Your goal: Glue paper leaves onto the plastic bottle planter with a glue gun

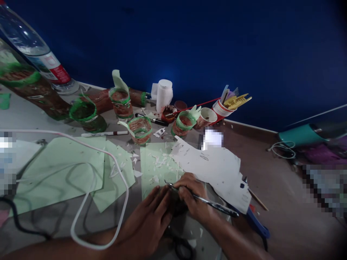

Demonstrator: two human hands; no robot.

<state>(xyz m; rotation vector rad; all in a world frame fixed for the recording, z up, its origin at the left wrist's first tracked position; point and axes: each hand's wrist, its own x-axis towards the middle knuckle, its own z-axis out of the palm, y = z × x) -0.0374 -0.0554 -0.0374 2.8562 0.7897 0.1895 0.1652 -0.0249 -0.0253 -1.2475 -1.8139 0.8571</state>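
Observation:
My right hand [192,195] grips a slim, dark pen-like tool [214,205] whose pointed silver tip reaches left over my left fingers. Whether it is a pen or a craft knife I cannot tell. My left hand [151,220] rests with fingers stretched out, close beside the right one, at the near edge of a pale green sheet [151,180]. Anything under the fingertips is hidden. Small white paper scraps [162,162] lie scattered on that sheet. A cut white sheet [214,166] with small pencilled shapes lies just beyond my right hand.
Brown-and-green decorated cups [120,104] stand toward the blue wall, with a water bottle [51,65] at left. Stacked paper cups [223,110] hold yellow utensils. A white cable [121,177] loops over my left forearm. Black handles [184,248] and a blue handle [257,224] lie nearby.

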